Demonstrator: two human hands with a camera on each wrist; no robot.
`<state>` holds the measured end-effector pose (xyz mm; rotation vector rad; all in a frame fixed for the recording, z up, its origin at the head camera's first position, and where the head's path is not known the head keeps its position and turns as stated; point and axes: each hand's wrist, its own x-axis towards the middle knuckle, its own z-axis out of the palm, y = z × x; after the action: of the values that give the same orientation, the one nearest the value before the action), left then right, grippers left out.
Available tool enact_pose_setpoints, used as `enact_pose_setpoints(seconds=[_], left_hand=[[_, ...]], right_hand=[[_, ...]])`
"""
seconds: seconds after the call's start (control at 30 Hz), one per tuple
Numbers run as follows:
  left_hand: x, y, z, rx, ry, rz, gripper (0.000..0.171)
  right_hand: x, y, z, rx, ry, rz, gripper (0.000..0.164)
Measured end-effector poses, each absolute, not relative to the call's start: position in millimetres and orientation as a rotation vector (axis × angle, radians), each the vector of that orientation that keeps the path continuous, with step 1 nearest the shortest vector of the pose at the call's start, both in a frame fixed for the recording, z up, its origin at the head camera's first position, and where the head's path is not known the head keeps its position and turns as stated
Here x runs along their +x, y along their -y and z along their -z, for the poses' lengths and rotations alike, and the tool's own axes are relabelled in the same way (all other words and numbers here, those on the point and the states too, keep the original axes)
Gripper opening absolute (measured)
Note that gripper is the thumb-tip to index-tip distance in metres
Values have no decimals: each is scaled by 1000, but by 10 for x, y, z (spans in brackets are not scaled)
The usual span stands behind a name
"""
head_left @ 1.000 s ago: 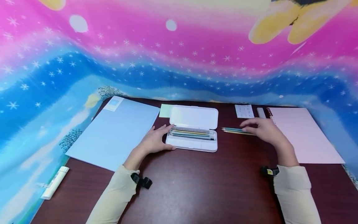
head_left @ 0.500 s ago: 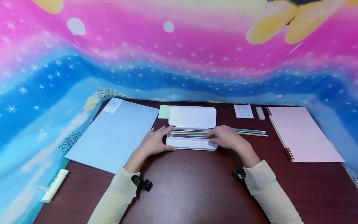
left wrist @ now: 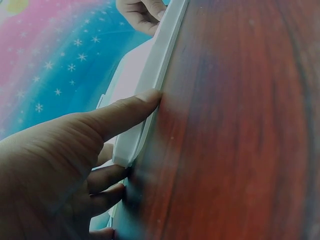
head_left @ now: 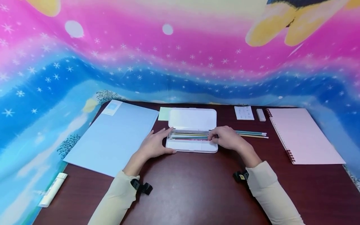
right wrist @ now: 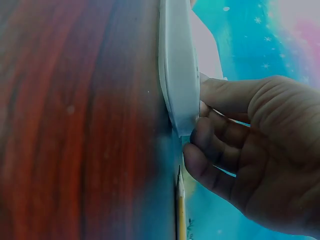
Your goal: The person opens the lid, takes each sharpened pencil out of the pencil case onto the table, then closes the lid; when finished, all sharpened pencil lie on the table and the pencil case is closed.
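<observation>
A white pencil case lies with its lid raised at the back. Several pencils, green, yellow and reddish, lie lengthwise inside it. My left hand grips the case's left end, thumb on the front wall and fingers round the end. My right hand reaches into the right end, its thumb and forefinger pinching at the end of a pencil; the fingertips are partly hidden by the case wall in the right wrist view. Loose pencils with white-tipped ends lie on the table just right of that hand.
A light blue folder lies left, a pink spiral notebook right. Along the back are a green paper, a white printed note and an eraser. A white tube-like item lies at the left edge.
My right hand has moved left from the loose pencils to the case's right end, and has stayed there over the last half second. My left hand keeps its hold on the case.
</observation>
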<state>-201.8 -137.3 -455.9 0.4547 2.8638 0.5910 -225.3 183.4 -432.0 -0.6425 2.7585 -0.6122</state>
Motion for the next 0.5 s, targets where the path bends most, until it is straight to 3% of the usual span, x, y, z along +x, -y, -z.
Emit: enact_pose_setpoints(seconds=[0.5], left_hand=[[-2010,1362,4558,471,-2873,-592,101]], right_hand=[[-2303,-2491,4256,-566,-2928,980,10]])
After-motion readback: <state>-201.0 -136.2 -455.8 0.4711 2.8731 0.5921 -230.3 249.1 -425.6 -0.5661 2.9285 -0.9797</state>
